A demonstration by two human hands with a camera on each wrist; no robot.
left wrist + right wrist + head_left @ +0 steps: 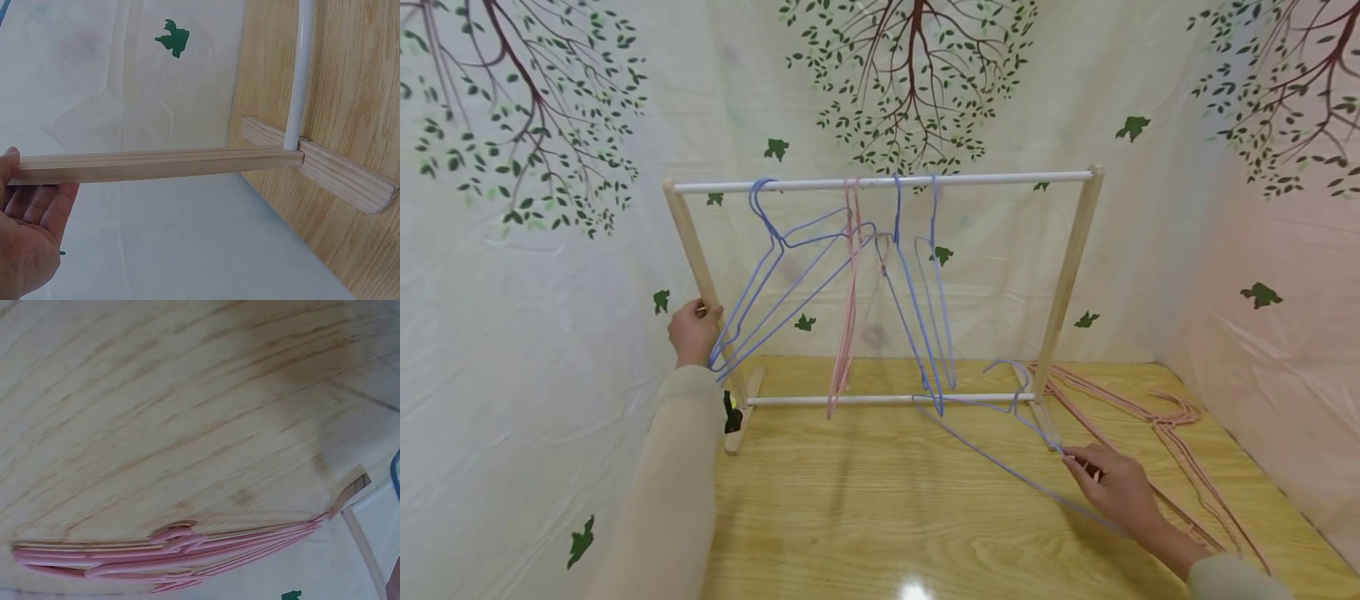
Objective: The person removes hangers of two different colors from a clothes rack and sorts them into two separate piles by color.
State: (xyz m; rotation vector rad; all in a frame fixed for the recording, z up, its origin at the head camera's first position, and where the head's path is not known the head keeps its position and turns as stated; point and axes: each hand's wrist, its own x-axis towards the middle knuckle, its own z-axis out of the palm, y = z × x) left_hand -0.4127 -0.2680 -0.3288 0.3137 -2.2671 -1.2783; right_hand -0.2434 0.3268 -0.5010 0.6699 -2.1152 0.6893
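My left hand (695,333) grips the left wooden post (691,237) of a hanger rack. Seen from the left wrist, thumb and fingers sit on opposite sides of that post (156,165). Low at the right, my right hand (1112,487) pinches a blue hanger (1037,429) by its side, its hook turned toward the rack's right foot. From the rack's white top bar (1000,179) hang blue hangers (781,242) at the left, pink hangers (851,308) in the middle and more blue hangers (897,208) right of them.
Several pink hangers (1161,421) lie in a pile on the wooden tabletop (850,533), right of the rack's right post (1071,267). A small black object (732,414) is by the left foot. Behind stands a white curtain (722,108) printed with trees.
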